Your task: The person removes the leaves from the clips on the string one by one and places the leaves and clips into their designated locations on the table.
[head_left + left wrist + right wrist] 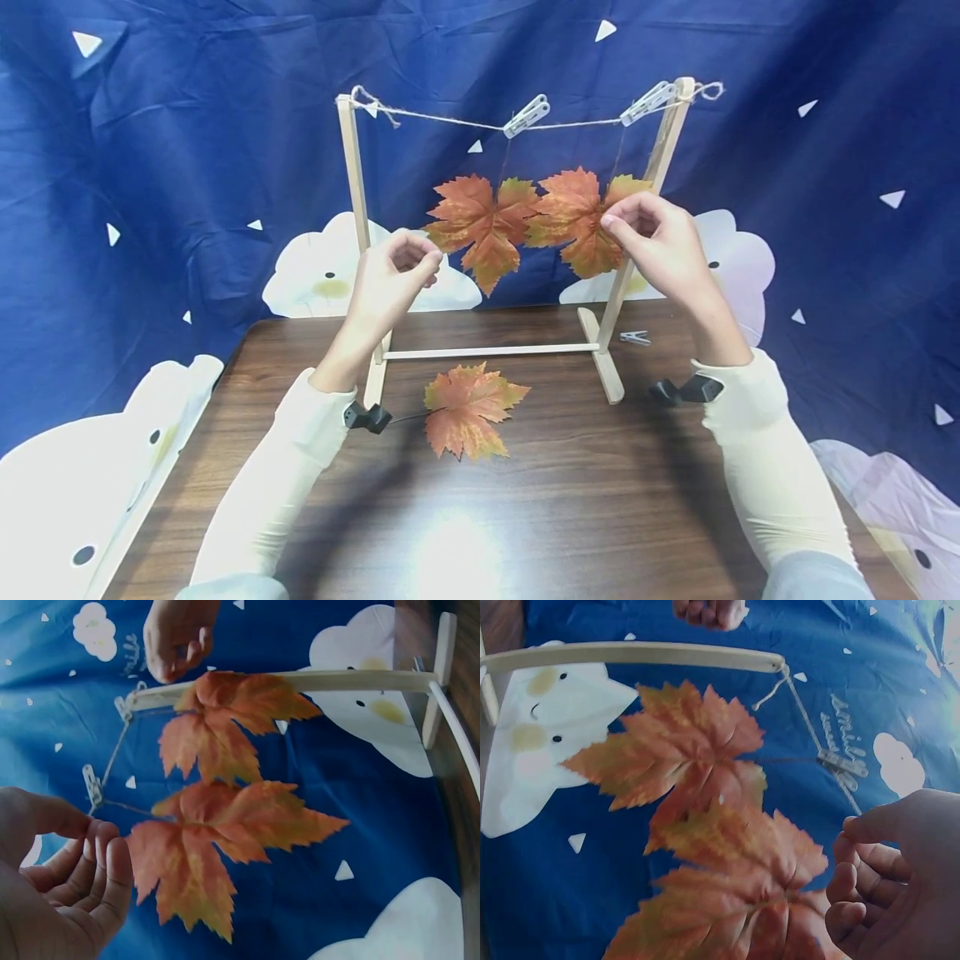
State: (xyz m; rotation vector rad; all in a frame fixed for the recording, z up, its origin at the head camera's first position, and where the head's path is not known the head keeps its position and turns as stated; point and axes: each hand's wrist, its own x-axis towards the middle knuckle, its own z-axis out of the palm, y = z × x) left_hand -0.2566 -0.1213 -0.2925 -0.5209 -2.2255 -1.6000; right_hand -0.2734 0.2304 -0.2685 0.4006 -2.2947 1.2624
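Two orange maple leaves hang by their thin stems from a twine line (442, 118): the left leaf (483, 223) under one white clothespin (527, 117), the right leaf (573, 218) under another clothespin (647, 103). My left hand (393, 279) is raised at the left of the hanging leaves, fingers loosely bent and nothing between them. On the other side, my right hand (660, 242) overlaps the right leaf's edge in the head view. Its fingers (847, 874) are loosely bent too and hold nothing in the right wrist view. A third maple leaf (468, 412) lies on the table.
The line is tied between the posts of a wooden frame (663, 150) whose feet and crossbar (491, 352) stand on the brown table (570, 483). Beside its right foot lies a spare clothespin (636, 337). A blue patterned cloth (225, 167) hangs behind.
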